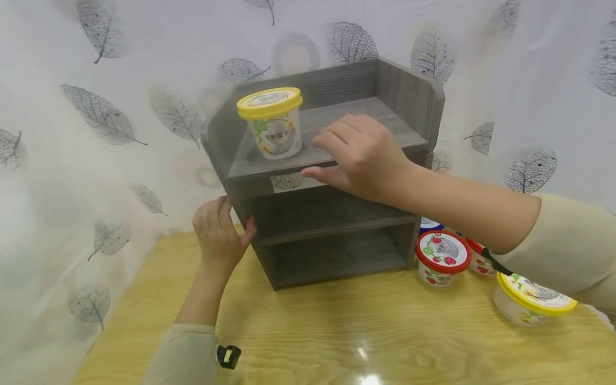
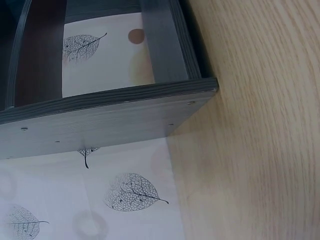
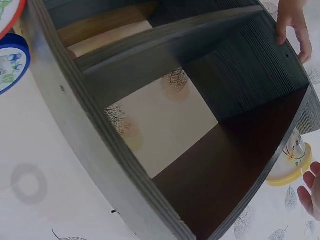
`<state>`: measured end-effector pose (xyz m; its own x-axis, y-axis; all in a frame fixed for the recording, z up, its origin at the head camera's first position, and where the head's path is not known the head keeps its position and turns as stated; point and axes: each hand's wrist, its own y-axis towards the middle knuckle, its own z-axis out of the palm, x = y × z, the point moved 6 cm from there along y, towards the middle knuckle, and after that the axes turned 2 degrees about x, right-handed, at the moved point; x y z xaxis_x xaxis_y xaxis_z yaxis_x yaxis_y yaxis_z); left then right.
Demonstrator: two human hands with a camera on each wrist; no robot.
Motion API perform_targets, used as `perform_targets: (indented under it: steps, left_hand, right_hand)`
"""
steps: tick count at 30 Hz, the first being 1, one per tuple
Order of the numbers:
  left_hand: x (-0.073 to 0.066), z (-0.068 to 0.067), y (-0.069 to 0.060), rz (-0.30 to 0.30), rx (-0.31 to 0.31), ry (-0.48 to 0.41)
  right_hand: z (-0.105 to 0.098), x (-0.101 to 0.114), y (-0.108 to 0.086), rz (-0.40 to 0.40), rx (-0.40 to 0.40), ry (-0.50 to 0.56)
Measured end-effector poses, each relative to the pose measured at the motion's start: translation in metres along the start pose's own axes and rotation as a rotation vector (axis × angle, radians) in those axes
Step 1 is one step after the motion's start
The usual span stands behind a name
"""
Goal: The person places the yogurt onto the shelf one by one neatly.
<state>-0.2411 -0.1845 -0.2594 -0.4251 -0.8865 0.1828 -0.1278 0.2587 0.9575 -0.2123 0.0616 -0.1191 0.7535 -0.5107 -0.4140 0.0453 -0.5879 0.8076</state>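
Observation:
A small dark grey wooden shelf (image 1: 332, 232) with three levels stands on the table. On the left part of its top level sits an upright white tub with a yellow lid (image 1: 276, 123). My left hand (image 1: 218, 232) holds the shelf's left side panel, thumb at the front edge and fingers along the outer face. Just right of the tub, my right hand (image 1: 363, 155) hovers before the top board, thumb and fingers apart with nothing between them. In the right wrist view, the fingertips of my right hand (image 3: 312, 192) show beside the yellow-lidded tub (image 3: 295, 157).
Right of the shelf stand a red-lidded tub (image 1: 441, 256), another red-lidded one partly behind my right arm, and a larger yellow-lidded tub (image 1: 531, 299). A blue lid (image 1: 430, 224) peeks out behind them. A leaf-patterned white sheet (image 1: 120, 176) hangs behind the wooden table (image 1: 337, 331).

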Motion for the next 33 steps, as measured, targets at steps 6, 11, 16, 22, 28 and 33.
perform_targets:
  steps: [6, 11, 16, 22, 28, 33]
  left_hand:
    - [0.0, 0.001, 0.001, -0.01, 0.002, -0.005]
    - [0.0, 0.0, 0.002, -0.008, 0.013, -0.008]
    - [0.0, -0.001, 0.003, -0.001, 0.03, -0.004]
    - [0.0, 0.001, 0.002, 0.01, 0.032, 0.002]
    - [0.0, 0.001, 0.002, 0.008, 0.02, 0.01]
    - [-0.001, 0.001, 0.001, 0.001, 0.018, 0.008]
  right_hand:
    - [-0.005, 0.004, -0.012, 0.003, -0.003, 0.01]
    - [-0.013, 0.011, -0.021, -0.002, -0.072, 0.01]
    - [-0.02, 0.016, -0.031, -0.009, -0.101, 0.005]
    - [-0.027, 0.023, -0.047, -0.015, -0.09, 0.0]
    - [-0.038, 0.036, -0.062, -0.056, -0.124, 0.02]
    - [-0.044, 0.042, -0.07, -0.058, -0.155, 0.042]
